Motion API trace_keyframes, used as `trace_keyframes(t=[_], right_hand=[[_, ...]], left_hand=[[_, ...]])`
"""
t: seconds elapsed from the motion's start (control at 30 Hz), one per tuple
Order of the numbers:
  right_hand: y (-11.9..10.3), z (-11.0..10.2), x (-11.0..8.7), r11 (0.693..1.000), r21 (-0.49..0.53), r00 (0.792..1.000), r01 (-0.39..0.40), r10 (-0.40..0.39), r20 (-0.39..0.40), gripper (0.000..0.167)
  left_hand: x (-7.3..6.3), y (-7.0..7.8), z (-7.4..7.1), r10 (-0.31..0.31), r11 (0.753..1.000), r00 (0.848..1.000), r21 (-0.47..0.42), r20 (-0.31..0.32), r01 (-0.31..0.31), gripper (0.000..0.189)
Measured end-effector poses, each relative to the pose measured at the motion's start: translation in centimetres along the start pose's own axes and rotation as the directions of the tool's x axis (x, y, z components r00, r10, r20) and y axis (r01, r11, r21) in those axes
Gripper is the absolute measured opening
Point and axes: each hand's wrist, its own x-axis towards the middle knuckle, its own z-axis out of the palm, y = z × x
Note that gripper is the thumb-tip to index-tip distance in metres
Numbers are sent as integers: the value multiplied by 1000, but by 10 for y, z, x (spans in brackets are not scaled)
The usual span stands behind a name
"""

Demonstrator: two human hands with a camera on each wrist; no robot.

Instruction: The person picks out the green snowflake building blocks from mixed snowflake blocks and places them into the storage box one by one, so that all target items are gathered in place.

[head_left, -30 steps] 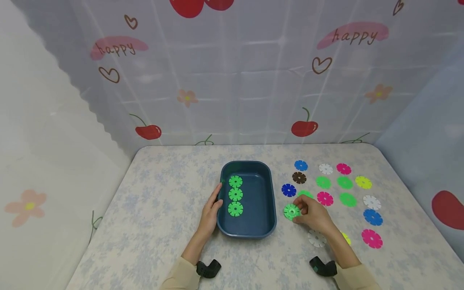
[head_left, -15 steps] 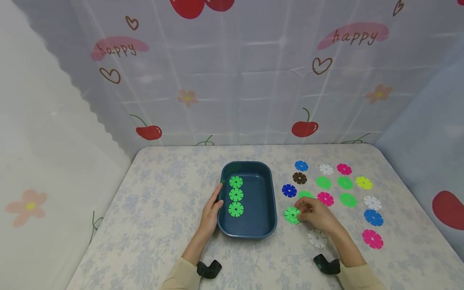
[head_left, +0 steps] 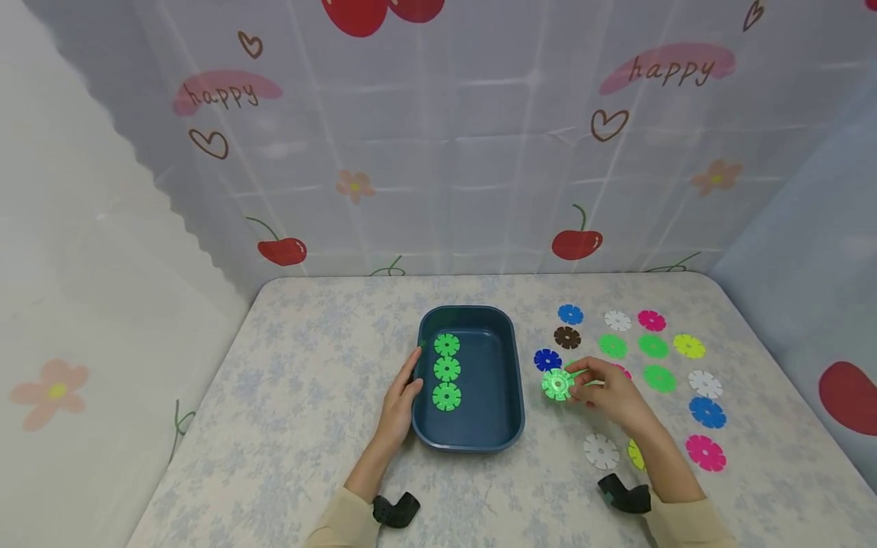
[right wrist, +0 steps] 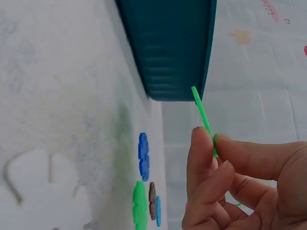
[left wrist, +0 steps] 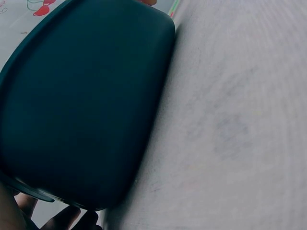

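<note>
A dark blue tray (head_left: 503,388) stands on the table, holding a column of three green notched flower discs (head_left: 447,369) along its left side. At the tray's left wall, my left hand (head_left: 396,407) grips the side, with the thumb at the rim and fingertips against the outer wall in the left wrist view. My right hand (head_left: 610,392) pinches another green flower disc (head_left: 557,385) between thumb and fingers, right of the tray. In the right wrist view that disc (right wrist: 204,117) appears edge-on, raised above the table.
Several flower discs lie spread at the right: dark blue (head_left: 547,360), brown (head_left: 567,337), white (head_left: 601,452), yellow (head_left: 689,345), pink (head_left: 706,454) and green (head_left: 659,378). A printed curtain (head_left: 445,190) hangs behind the table (head_left: 308,365).
My right hand has lifted the green disc and shifted slightly right and away from me, uncovering part of a yellow disc. The left hand and tray stay put.
</note>
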Motion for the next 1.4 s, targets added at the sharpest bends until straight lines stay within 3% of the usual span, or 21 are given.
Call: trace_keyframes(t=[0.37,0.73,1.0,1.4], right_hand=[[-27,2,5,996,77,999,33,-31,-31,31],[-55,17,14,977,165,988,134,-144,50,32],[-70,44,23,968,183,971,170,-196,134,28],[-81,91,30,978,147,946,146,-182,269,23]], left_hand=[[-1,-1,-1,1,1000,1000,-19,9,-1,51],[-2,-1,-1,4,1000,1000,-12,14,-3,51],[-2,0,-1,-6,1000,1000,-10,11,6,51],[-1,-2,-1,1,1000,1000,-15,9,-1,50]])
